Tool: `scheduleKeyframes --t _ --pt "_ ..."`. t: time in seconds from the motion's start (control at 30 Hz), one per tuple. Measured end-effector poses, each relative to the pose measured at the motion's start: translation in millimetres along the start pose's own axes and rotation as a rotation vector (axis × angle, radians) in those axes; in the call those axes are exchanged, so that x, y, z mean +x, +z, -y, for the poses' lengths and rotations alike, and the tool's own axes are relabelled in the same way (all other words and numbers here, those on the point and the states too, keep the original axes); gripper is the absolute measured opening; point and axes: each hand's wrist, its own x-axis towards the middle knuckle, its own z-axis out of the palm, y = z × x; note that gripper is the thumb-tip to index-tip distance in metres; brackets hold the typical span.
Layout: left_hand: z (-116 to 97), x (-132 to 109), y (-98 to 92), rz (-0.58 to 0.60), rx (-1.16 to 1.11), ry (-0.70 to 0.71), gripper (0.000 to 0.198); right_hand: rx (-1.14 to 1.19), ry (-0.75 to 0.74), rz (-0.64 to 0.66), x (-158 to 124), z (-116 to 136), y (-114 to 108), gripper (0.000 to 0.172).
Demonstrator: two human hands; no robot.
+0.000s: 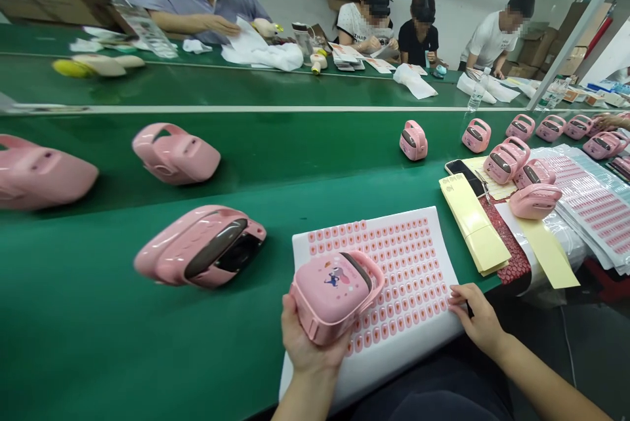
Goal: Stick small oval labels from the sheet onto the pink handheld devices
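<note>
In my left hand (pixel 312 342) rests a rounded pink device (pixel 331 286) with a carry handle, a dark strip and a cartoon print on its upper face. The fingers wrap round its underside, partly hidden. Beneath it lies a white sticker sheet (pixel 406 260) with rows of small pink stickers, each with a reddish-orange mark. At the sheet's right edge, my right hand (pixel 475 319) has thumb and fingertips closed together on the border. Whether a single sticker is lifted there cannot be made out. Another pink device (pixel 199 247) lies on the green table left of the sheet.
Pink devices (pixel 177 155) stand along the green surface, several at the right. Yellow paper strips (pixel 475 224), a phone (pixel 465 177) and stacked sticker sheets (pixel 588 195) lie right. Across a pale rail (pixel 295 109), people (pixel 367 21) sit with papers and bottles (pixel 478 90).
</note>
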Motion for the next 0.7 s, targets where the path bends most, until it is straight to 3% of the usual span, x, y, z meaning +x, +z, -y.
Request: scheduleKeyframes --t 0.07,0.13,0.3,0.4,0.5,0.7 --pt "0 -4 0.1 -0.042 0.0 -0.003 0.033 -0.007 0.008 -0.098 3 3 4 0.019" --pt "1 -6 -1.9 -0.011 -0.016 -0.017 0.036 0.005 0.05 -0.193 13 10 9 0.02" --pt "12 -1 -17.5 0.399 -0.106 -0.067 0.064 0.291 0.144 -0.355 56 65 32 0.033" --pt "17 1 -25.8 0.517 -0.114 -0.11 0.066 0.385 0.091 -0.374 71 101 51 0.035" --pt "19 -1 -28.5 0.57 -0.122 -0.111 0.065 0.352 0.007 -0.379 75 119 64 0.039" --pt "18 -9 -26.4 0.599 -0.121 -0.112 0.063 0.252 -0.107 -0.409 69 122 72 0.044"
